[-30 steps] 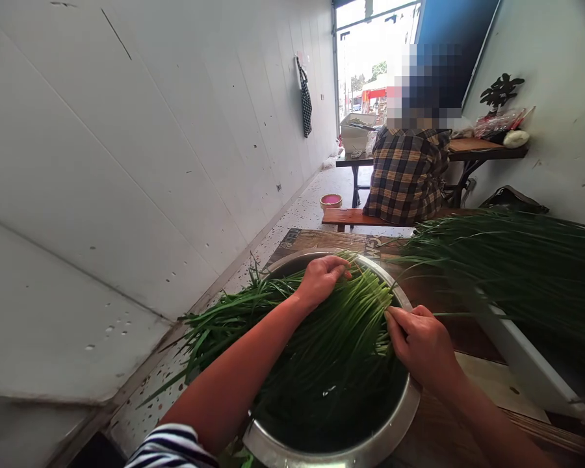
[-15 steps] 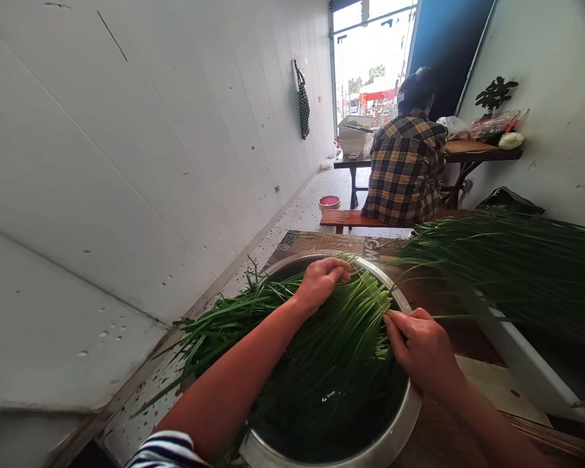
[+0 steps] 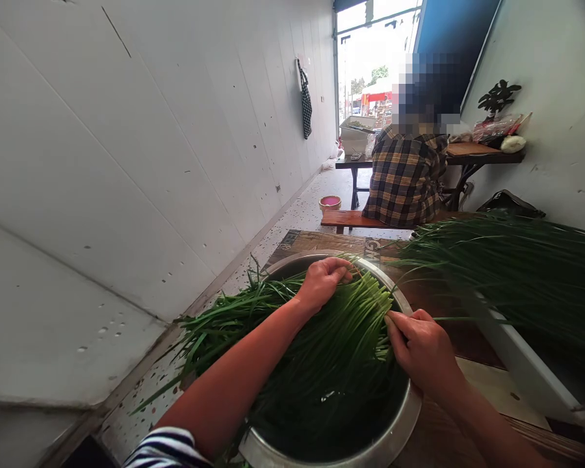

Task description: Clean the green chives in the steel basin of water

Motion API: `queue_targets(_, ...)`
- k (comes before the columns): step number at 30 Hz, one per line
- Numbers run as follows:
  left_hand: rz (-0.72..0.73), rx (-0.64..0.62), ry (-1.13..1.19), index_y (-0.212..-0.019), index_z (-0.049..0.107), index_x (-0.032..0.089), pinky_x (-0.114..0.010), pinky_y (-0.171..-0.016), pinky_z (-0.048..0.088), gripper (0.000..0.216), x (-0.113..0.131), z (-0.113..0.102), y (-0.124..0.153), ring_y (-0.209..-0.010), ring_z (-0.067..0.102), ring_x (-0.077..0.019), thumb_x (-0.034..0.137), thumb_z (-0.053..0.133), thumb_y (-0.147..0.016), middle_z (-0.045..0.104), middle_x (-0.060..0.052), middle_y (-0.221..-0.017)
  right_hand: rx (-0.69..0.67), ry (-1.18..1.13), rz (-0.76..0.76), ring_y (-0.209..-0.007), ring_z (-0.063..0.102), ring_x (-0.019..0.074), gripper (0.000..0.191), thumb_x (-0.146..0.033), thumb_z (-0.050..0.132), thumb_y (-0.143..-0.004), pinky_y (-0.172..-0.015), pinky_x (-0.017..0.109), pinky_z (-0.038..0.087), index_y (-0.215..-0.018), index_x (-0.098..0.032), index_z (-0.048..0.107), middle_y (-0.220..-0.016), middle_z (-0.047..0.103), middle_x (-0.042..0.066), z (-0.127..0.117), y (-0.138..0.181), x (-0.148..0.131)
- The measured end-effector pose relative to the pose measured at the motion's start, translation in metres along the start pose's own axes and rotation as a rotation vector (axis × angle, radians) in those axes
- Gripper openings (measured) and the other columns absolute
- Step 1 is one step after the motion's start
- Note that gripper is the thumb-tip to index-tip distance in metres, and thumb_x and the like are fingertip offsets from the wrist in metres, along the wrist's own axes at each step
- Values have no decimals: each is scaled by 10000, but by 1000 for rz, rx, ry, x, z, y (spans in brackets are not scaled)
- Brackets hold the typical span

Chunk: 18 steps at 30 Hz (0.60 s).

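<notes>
A wide metal basin [image 3: 403, 442] in front of me holds a thick heap of garlic chives [image 3: 341, 325]. Their pale stem ends lie toward the right rim, while dark green leaves hang over the left rim. My left hand [image 3: 325, 281] is over the far side of the basin, thumb and fingers pinched on a few thin stalks at the top of the heap. At the right rim, my right hand [image 3: 423, 344] is closed in a pinch at the cut stem ends. Its fingertips partly hide what they grip.
More long chives [image 3: 517, 266] lie on a white crate [image 3: 521, 364] to the right. Flattened cardboard [image 3: 322, 242] lies beyond the basin. Farther off, a person in a plaid shirt [image 3: 404, 172] sits on a wooden bench [image 3: 344, 218]. A white wall [image 3: 151, 162] runs along the left.
The view has shifted very slightly. Both hands and the chives stay almost where they were.
</notes>
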<state>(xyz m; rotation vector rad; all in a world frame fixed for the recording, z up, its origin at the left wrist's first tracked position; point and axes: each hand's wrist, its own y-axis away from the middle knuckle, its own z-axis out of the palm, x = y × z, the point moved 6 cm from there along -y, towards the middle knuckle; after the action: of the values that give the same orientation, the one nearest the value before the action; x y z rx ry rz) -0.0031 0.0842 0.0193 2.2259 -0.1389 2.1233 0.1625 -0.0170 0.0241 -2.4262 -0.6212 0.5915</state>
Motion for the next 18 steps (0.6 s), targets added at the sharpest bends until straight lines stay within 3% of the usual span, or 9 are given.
queue_targets(18, 171, 40, -140, -917, 740, 130, -293, -765, 507, 222, 0, -3, 1, -711, 648, -161, 228, 621, -757, 729, -58, -763, 2, 36, -1, -474, 436, 140, 371, -204, 432, -926, -570, 262, 308, -567, -189, 521, -438, 515, -8, 0, 1, 0)
